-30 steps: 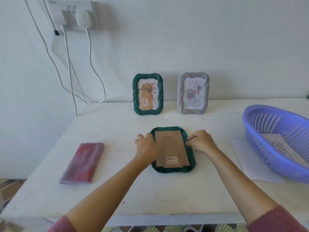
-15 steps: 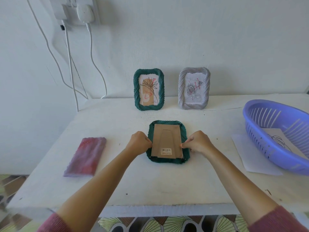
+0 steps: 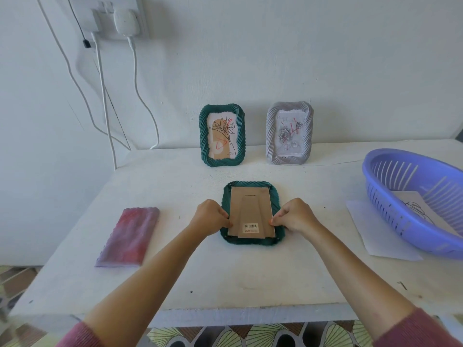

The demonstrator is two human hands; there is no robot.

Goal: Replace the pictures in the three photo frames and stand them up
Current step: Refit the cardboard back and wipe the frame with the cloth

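Note:
A dark green photo frame lies face down in the middle of the white table, its brown cardboard back with a barcode sticker facing up. My left hand pinches the frame's lower left edge, and my right hand pinches its lower right edge. Fingertips of both hands touch the cardboard back. A second green frame with a flower drawing and a grey frame with a rose picture stand upright against the wall behind.
A purple plastic basket holding a drawn sheet sits at the right on a white paper. A reddish-purple flat pouch lies at the left. Cables hang from a wall socket at the upper left.
Both hands have slid down along the face-down frame's sides toward its lower corners. The camera view has shifted slightly.

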